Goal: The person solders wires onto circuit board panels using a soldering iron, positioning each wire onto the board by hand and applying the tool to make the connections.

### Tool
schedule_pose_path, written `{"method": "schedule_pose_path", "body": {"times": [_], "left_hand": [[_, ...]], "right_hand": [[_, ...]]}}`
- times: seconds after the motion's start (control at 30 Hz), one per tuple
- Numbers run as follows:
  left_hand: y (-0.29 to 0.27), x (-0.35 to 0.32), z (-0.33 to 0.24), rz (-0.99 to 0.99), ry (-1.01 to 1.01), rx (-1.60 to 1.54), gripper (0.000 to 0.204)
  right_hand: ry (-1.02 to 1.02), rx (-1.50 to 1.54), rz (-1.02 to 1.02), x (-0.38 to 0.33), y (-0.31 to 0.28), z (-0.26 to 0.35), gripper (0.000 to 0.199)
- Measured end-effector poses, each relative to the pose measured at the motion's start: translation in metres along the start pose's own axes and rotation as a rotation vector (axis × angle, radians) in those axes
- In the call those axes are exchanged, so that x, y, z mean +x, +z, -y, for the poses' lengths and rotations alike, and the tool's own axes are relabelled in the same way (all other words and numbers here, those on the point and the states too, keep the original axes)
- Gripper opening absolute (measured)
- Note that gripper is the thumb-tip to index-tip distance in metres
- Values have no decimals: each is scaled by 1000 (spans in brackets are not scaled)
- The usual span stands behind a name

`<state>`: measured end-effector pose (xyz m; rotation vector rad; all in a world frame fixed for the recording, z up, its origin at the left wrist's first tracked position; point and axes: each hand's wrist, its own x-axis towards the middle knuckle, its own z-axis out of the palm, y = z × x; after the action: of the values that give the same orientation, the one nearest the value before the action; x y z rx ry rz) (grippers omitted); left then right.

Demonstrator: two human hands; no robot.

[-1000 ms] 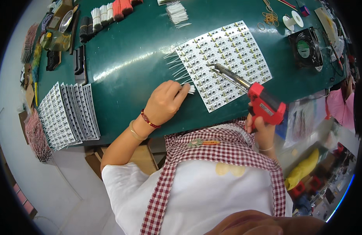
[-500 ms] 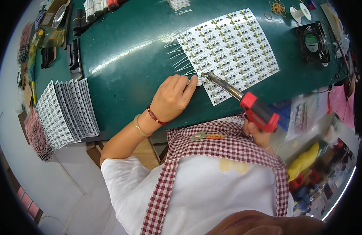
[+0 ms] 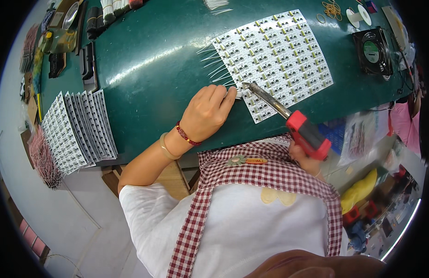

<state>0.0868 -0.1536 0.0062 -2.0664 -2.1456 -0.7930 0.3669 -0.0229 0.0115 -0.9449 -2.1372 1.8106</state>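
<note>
A white circuit board panel (image 3: 281, 60) with rows of small black and yellowish parts lies on the green table. Thin white wires (image 3: 216, 69) stick out from its left edge. Close to the panel's lower left edge, my left hand (image 3: 207, 111) is closed in a pinch on white wires (image 3: 238, 94), whose ends are partly hidden by the fingers. My right hand (image 3: 307, 158) grips the red and black handle of a soldering iron (image 3: 309, 134). The iron's tip is at the panel's left edge, just beside my left fingertips; whether it touches cannot be told.
Stacked circuit board panels (image 3: 80, 129) stand at the left, beside a bundle of reddish wires (image 3: 45, 160). A black fan (image 3: 372, 51), a white spool (image 3: 358, 17) and rubber bands (image 3: 331, 9) lie at the right. More white wires (image 3: 216, 4) lie at the far edge.
The soldering iron's tip has shifted slightly right and away from me along the panel's edge. My left hand has moved slightly right, still pinching the wires.
</note>
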Motion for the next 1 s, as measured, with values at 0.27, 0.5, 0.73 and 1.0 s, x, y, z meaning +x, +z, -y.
{"method": "schedule_pose_path", "body": {"times": [0.27, 0.5, 0.73, 1.0], "left_hand": [[-1, -2, 1, 12, 7, 6, 32], [0, -4, 5, -8, 22, -71, 33], [1, -3, 1, 0, 35, -57, 34], [2, -4, 1, 1, 27, -65, 32]], "right_hand": [[9, 23, -42, -6, -1, -2, 15], [-10, 41, -22, -8, -1, -3, 15], [-32, -5, -54, -5, 1, -3, 18], [-84, -38, -31, -8, -2, -9, 19]]}}
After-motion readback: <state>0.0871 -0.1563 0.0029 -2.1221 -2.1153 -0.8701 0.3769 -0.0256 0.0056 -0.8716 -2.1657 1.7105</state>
